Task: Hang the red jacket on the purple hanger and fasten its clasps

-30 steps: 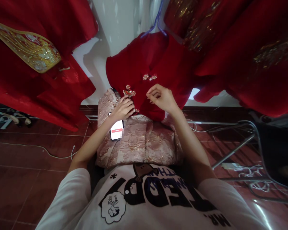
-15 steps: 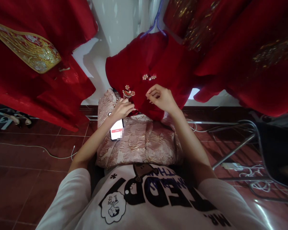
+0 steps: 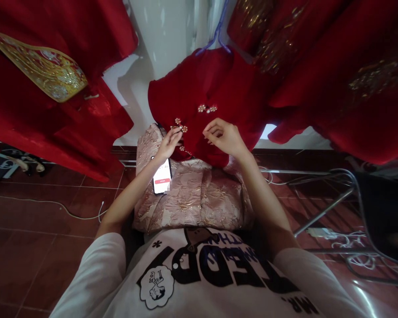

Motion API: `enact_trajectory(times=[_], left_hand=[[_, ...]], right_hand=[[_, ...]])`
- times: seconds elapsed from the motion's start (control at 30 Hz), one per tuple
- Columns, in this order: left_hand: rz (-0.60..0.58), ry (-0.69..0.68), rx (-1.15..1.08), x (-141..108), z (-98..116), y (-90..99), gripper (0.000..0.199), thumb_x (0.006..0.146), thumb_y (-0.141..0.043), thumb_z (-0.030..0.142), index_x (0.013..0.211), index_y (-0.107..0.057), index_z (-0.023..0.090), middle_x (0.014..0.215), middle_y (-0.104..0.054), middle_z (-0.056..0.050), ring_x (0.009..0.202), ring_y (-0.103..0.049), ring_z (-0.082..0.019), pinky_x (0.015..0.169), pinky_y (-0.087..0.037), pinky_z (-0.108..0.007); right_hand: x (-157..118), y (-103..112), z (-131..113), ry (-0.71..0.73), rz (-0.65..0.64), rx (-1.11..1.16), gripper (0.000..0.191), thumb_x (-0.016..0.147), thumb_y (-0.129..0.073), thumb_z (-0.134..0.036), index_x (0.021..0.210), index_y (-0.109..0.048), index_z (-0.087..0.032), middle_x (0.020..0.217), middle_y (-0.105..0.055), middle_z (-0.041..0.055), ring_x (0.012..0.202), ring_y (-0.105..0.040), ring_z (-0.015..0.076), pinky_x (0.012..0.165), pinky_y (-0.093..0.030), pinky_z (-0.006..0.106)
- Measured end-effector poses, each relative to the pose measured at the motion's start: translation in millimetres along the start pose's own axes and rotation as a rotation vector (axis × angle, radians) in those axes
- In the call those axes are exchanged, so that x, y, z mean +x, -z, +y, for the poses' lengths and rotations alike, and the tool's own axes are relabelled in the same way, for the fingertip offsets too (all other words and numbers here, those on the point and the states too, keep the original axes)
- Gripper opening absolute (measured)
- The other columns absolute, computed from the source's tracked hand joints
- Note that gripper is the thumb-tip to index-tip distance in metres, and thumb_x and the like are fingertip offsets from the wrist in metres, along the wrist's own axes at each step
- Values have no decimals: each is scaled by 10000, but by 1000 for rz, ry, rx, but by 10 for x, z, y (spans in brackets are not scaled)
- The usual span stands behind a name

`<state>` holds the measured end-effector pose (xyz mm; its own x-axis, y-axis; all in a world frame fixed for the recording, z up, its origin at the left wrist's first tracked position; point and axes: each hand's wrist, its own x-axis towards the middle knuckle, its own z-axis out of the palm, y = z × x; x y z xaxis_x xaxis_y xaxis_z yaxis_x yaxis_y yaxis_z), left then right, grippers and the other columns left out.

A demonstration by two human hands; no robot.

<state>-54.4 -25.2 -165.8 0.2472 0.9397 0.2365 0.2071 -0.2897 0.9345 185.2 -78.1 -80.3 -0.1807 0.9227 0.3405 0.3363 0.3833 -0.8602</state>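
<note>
A red garment (image 3: 239, 88) hangs in front of me on a purple hanger (image 3: 218, 33), its lower part resting on pinkish brocade fabric on my lap. My left hand (image 3: 170, 143) has its fingers closed on a beaded ornament (image 3: 178, 121) at the garment's left side, hiding much of it. Just right of it, my right hand (image 3: 223, 136) hovers at the garment's front with thumb and fingertips pinched together; anything between them is too small to make out. Above that hand, a pair of flower-shaped pearl clasps (image 3: 207, 108) sits on the red cloth.
Under my left wrist, a lit phone (image 3: 162, 179) lies on the brocade (image 3: 192, 198). Other red garments with gold decoration (image 3: 58, 73) hang on both sides. A metal-framed black chair (image 3: 381, 207) and white cables (image 3: 354, 247) are at the right, on red floor tiles.
My left hand has moved up from the dangling beads onto the ornament, covering its fan-shaped part. A small flower bead now shows below its fingers. My right hand stays nearly still, pinched.
</note>
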Motion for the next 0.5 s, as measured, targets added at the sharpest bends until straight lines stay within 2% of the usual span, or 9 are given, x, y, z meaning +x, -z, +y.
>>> enact_trajectory(times=[0.1, 0.3, 0.5], left_hand=[[14, 46, -154, 48, 22, 30, 469, 1048, -507, 599, 1323, -588, 228, 1450, -614, -184, 1270, -662, -257, 968, -588, -381], [118, 150, -337, 131, 119, -47, 372, 979, -676, 502, 1170, -670, 183, 1377, -672, -169, 1226, -687, -268, 1009, -576, -419], [202, 166, -463, 193, 188, -146, 173, 925, -707, 312, 1024, -703, 170, 1258, -733, -126, 1137, -719, -215, 983, -586, -361]], right_hand=[[2, 0, 6, 2, -6, 0, 405, 805, -738, -579, 873, -602, -204, 767, -699, 27, 635, -648, 141, 608, -517, 303], [-8, -26, 9, 16, -35, 12, 378, 810, -739, -552, 869, -606, -203, 765, -693, 24, 645, -643, 136, 613, -525, 294], [-10, -29, 0, 25, -53, -2, 395, 814, -733, -575, 864, -612, -203, 781, -704, 34, 665, -652, 142, 625, -534, 297]])
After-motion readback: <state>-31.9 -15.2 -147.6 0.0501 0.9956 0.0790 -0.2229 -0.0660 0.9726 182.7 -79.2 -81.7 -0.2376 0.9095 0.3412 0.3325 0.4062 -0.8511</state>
